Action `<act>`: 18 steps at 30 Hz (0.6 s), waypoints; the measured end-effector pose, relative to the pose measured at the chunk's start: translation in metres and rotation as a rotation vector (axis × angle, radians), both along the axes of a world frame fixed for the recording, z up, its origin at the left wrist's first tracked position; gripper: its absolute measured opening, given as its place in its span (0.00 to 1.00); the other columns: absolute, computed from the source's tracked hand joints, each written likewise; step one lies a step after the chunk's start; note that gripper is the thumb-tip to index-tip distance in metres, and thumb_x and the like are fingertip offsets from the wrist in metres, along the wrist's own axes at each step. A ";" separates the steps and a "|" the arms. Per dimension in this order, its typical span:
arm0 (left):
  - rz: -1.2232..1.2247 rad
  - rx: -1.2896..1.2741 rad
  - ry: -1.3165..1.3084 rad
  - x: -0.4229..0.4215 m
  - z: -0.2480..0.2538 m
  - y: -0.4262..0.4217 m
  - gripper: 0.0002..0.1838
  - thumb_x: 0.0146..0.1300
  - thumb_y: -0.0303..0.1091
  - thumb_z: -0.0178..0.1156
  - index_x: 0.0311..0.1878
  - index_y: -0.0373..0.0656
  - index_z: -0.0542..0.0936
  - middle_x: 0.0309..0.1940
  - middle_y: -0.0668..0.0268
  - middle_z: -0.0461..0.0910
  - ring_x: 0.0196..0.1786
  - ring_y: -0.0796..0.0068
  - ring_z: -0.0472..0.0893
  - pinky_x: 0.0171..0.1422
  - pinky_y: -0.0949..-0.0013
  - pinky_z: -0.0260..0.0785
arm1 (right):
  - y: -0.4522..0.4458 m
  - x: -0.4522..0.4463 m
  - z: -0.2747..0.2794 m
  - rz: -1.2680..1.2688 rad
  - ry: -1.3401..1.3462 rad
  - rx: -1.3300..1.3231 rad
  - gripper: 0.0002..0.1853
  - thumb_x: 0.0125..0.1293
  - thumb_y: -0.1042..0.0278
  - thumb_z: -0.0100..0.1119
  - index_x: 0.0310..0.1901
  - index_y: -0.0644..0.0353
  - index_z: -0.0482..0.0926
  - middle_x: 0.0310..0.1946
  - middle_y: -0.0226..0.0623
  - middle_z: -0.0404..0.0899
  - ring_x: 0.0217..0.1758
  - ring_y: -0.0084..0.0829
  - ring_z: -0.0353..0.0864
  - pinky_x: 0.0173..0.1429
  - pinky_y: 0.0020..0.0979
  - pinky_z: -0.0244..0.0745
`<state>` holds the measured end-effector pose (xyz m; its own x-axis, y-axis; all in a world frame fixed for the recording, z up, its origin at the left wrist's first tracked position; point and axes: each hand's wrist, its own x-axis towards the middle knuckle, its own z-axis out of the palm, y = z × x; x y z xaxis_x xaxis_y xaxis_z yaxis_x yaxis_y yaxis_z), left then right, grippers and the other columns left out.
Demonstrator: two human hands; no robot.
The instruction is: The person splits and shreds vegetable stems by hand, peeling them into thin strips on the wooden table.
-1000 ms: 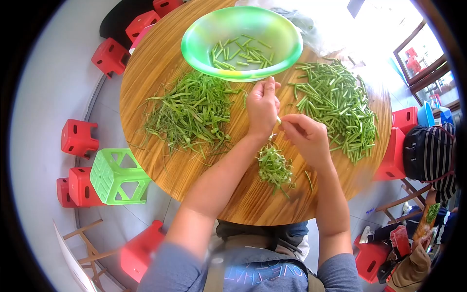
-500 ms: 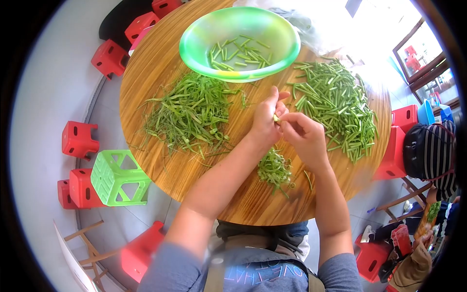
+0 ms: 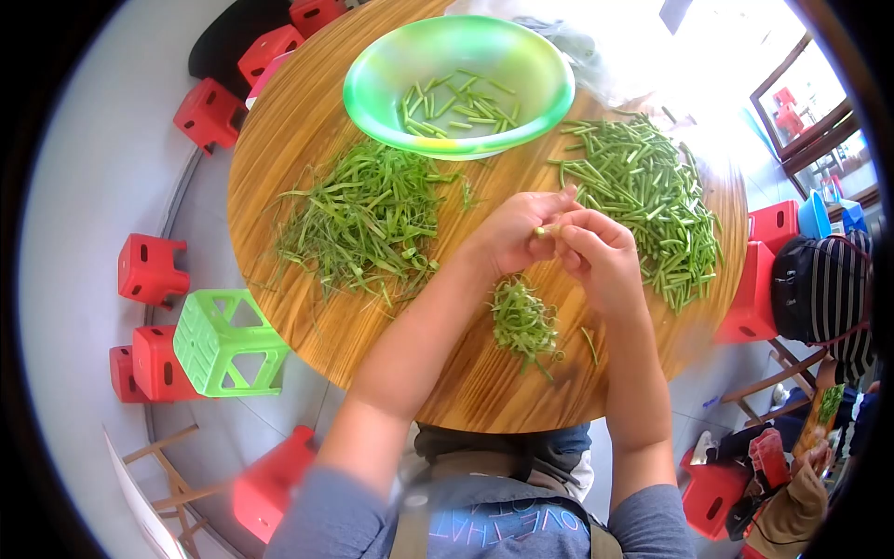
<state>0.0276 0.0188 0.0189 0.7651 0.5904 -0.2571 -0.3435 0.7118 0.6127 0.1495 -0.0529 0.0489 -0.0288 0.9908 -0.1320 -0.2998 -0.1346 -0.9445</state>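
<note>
Over the middle of the round wooden table, my left hand (image 3: 514,229) grips a short green stem piece (image 3: 543,231), its pale end showing between the fingers. Pressed close against it, my right hand (image 3: 601,252) pinches at the same piece; the fingers hide most of it. Below the hands lies a small heap of curled green peelings (image 3: 523,321). To the right spreads a big pile of cut green stems (image 3: 643,200), and to the left a pile of green leafy strips (image 3: 363,219). Several cut stems rest inside a green and yellow basin (image 3: 372,107) beyond my hands.
The wooden table (image 3: 456,391) has a clear plastic bag (image 3: 596,61) at its far edge. Red stools (image 3: 154,267) and a green stool (image 3: 228,343) stand on the floor around it. Another person's hand (image 3: 818,458) shows at lower right, near a striped bag (image 3: 824,298).
Both hands have shifted slightly, the right one a little to the right and rotated. My left thumb has come down toward the right fingers. The piles and basin look the same.
</note>
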 end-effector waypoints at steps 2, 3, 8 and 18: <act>-0.027 0.072 0.017 -0.001 -0.009 0.004 0.18 0.68 0.46 0.47 0.33 0.39 0.72 0.13 0.72 0.67 0.09 0.85 0.60 0.13 0.82 0.52 | 0.001 0.003 0.001 0.024 0.046 -0.008 0.05 0.60 0.72 0.54 0.32 0.63 0.77 0.23 0.28 0.76 0.19 0.13 0.65 0.23 0.16 0.57; -0.048 0.098 0.058 -0.002 -0.006 0.004 0.18 0.68 0.46 0.47 0.33 0.40 0.72 0.13 0.72 0.67 0.10 0.86 0.60 0.13 0.82 0.51 | 0.001 0.004 0.001 0.012 0.038 -0.019 0.04 0.60 0.72 0.54 0.32 0.63 0.77 0.23 0.28 0.76 0.19 0.13 0.65 0.23 0.16 0.57; -0.129 0.137 0.098 -0.012 0.012 0.003 0.17 0.68 0.45 0.46 0.36 0.39 0.72 0.12 0.74 0.64 0.10 0.88 0.58 0.15 0.83 0.51 | 0.003 0.006 -0.002 -0.057 -0.012 -0.056 0.04 0.60 0.72 0.55 0.32 0.62 0.77 0.21 0.26 0.73 0.19 0.13 0.64 0.23 0.16 0.56; 0.138 0.001 -0.143 -0.004 -0.010 0.007 0.19 0.68 0.44 0.47 0.46 0.35 0.70 0.21 0.73 0.68 0.15 0.87 0.63 0.22 0.83 0.59 | 0.006 0.007 -0.003 -0.040 -0.006 -0.074 0.04 0.60 0.71 0.55 0.32 0.62 0.77 0.20 0.24 0.71 0.19 0.13 0.63 0.22 0.16 0.55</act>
